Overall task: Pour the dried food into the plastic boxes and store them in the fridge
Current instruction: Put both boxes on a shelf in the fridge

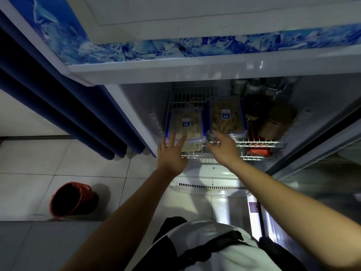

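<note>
1. Head view, looking down into an open fridge [195, 75] with a blue ice-pattern band across its front and a wire shelf [259, 144] inside.
2. Two clear plastic boxes with blue clips and blue lid labels sit side by side on the wire shelf, lids closed.
3. The left box [188, 124] holds pale dried food and stands at the front left of the shelf, close to the fridge's left wall; its front end reaches the shelf's front edge.
4. The right box [226, 117] holds darker, stick-like dried food and sits just beside the left box, a little further back.
5. The left hand [172, 153] is stretched toward the left box, fingers [180, 141] straight and spread; the tips overlap the box's front edge, though I cannot tell whether they touch it.
6. The right hand [224, 149] reaches toward the front of the right box, fingers [214, 142] loosely extended and holding nothing; contact with the box or the shelf wire cannot be judged.
7. To the right of the boxes on the same shelf stand dark jars [277, 118], with bottles [254, 87] behind them and a red packet [257, 151] on a lower shelf.
8. On the tiled floor to the left sits a red bucket [74, 200], near a dark blue curtain [58, 106].
</note>
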A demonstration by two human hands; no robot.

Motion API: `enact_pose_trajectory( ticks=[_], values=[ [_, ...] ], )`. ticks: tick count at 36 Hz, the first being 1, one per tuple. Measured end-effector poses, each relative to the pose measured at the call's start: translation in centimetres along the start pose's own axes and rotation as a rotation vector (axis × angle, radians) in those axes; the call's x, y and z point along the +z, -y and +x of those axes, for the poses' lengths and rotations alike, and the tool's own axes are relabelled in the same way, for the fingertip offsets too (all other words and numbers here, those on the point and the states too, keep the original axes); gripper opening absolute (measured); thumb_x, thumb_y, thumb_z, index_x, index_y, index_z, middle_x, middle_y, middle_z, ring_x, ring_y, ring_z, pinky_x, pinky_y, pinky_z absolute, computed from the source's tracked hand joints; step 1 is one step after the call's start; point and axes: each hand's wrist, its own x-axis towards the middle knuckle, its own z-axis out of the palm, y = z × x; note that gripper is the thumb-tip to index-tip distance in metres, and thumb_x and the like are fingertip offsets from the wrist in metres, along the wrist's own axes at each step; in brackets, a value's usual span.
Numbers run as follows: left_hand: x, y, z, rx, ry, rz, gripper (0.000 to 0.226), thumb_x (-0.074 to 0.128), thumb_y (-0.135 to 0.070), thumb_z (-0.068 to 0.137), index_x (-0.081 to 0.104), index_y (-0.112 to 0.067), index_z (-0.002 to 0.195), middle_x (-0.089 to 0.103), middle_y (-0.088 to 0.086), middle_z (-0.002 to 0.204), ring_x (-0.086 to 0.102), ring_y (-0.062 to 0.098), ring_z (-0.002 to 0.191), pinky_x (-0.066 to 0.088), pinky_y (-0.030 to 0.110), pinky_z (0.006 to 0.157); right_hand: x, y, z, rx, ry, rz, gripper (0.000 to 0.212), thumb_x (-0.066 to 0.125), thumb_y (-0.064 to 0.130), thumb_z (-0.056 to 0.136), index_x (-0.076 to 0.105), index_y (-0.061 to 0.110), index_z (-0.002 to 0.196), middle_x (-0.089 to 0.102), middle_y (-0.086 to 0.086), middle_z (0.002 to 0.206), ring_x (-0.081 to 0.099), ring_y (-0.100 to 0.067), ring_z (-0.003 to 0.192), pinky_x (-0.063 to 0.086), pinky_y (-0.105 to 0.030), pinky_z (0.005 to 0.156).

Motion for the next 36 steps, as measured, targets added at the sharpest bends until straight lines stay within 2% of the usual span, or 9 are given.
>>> enact_pose_trajectory(
  ticks=[3, 5, 9, 13, 16, 19, 23, 28, 36],
  values=[
    [1.1, -0.3, -0.2, 0.056, 0.012, 0.116, 0.089, 0.06, -0.044, 0.093, 0.002, -0.037, 0.16, -0.01, 0.005, 0.169, -0.008, 0.041, 0.154, 0.002, 0.056, 0.124, -1.1, -1.2, 1.2, 0.036, 0.129, -0.484, 0.074, 0.058, 0.049, 0.09, 0.022, 0.039, 0.154, 0.016, -0.001, 0.166, 0.007, -0.035, 0.151, 0.012, -0.055, 0.12],
    [1.5, -0.3, -0.1, 0.056, 0.029, 0.146, 0.093, 0.059, -0.044, 0.093, -0.006, -0.037, 0.159, -0.015, 0.005, 0.169, -0.008, 0.042, 0.153, 0.002, 0.057, 0.124, -1.5, -2.1, 1.9, 0.059, 0.219, -0.648, 0.084, 0.054, 0.057, 0.09, 0.008, 0.04, 0.157, 0.003, 0.002, 0.168, -0.004, -0.035, 0.152, 0.0, -0.061, 0.118],
    [1.7, -0.8, 0.7, 0.03, -0.003, 0.156, 0.1, 0.063, -0.044, 0.09, -0.01, -0.04, 0.158, -0.011, 0.007, 0.169, -0.003, 0.046, 0.153, 0.001, 0.058, 0.121, -1.5, -3.3, 2.3, 0.066, 0.274, -0.792, 0.094, 0.055, 0.059, 0.089, -0.004, 0.036, 0.158, -0.005, 0.005, 0.168, -0.01, -0.032, 0.153, -0.002, -0.065, 0.118],
    [1.5, -1.2, 2.3, 0.018, -0.008, 0.202, 0.1, 0.063, -0.042, 0.09, -0.011, -0.041, 0.157, -0.007, 0.012, 0.169, -0.005, 0.048, 0.152, 0.0, 0.06, 0.121, -1.3, -3.6, 2.0, 0.052, 0.253, -0.815, 0.095, 0.055, 0.059, 0.088, -0.004, 0.036, 0.158, -0.005, 0.006, 0.168, -0.01, -0.032, 0.153, -0.002, -0.065, 0.118],
    [1.4, -1.5, 3.5, -0.031, 0.008, 0.175, 0.083, 0.056, -0.042, 0.094, 0.006, -0.035, 0.16, 0.005, 0.015, 0.169, -0.001, 0.047, 0.152, 0.002, 0.061, 0.121, -1.5, -3.5, 2.0, 0.051, 0.258, -0.814, 0.097, 0.056, 0.059, 0.087, -0.005, 0.036, 0.158, -0.004, 0.007, 0.168, -0.01, -0.031, 0.153, 0.0, -0.065, 0.118],
    [1.8, -2.2, 4.1, -0.072, 0.003, 0.159, 0.08, 0.055, -0.047, 0.094, 0.014, -0.027, 0.159, 0.009, 0.021, 0.167, 0.001, 0.048, 0.152, 0.003, 0.06, 0.121, -1.9, -3.6, 1.9, 0.063, 0.277, -0.808, 0.098, 0.058, 0.059, 0.086, -0.006, 0.036, 0.157, -0.005, 0.008, 0.167, -0.011, -0.03, 0.153, 0.001, -0.066, 0.118],
    [2.2, -3.4, 5.4, 0.0, -0.016, 0.176, 0.091, 0.059, -0.044, 0.092, 0.003, -0.028, 0.161, -0.003, 0.02, 0.168, -0.005, 0.045, 0.153, -0.001, 0.057, 0.122, -2.0, -3.6, 2.0, 0.087, 0.303, -0.771, 0.101, 0.06, 0.059, 0.085, -0.008, 0.038, 0.157, -0.008, 0.008, 0.167, -0.015, -0.029, 0.152, 0.001, -0.065, 0.118],
    [3.0, -4.0, 6.6, -0.024, 0.119, 0.179, 0.094, 0.056, -0.045, 0.094, -0.01, -0.029, 0.16, -0.015, 0.011, 0.168, -0.013, 0.039, 0.153, -0.003, 0.06, 0.12, -2.0, -3.3, 2.2, 0.109, 0.304, -0.712, 0.1, 0.062, 0.055, 0.084, -0.004, 0.04, 0.157, -0.006, 0.009, 0.167, -0.015, -0.027, 0.152, 0.002, -0.065, 0.118],
    [3.5, -2.6, 5.1, 0.023, 0.103, 0.154, 0.09, 0.056, -0.035, 0.094, -0.006, -0.034, 0.16, -0.011, 0.004, 0.169, -0.016, 0.033, 0.154, -0.006, 0.061, 0.12, -1.2, -3.2, 1.9, 0.093, 0.268, -0.732, 0.102, 0.063, 0.057, 0.082, -0.003, 0.037, 0.158, -0.005, 0.007, 0.167, -0.016, -0.031, 0.152, 0.006, -0.065, 0.118]
  ],
)
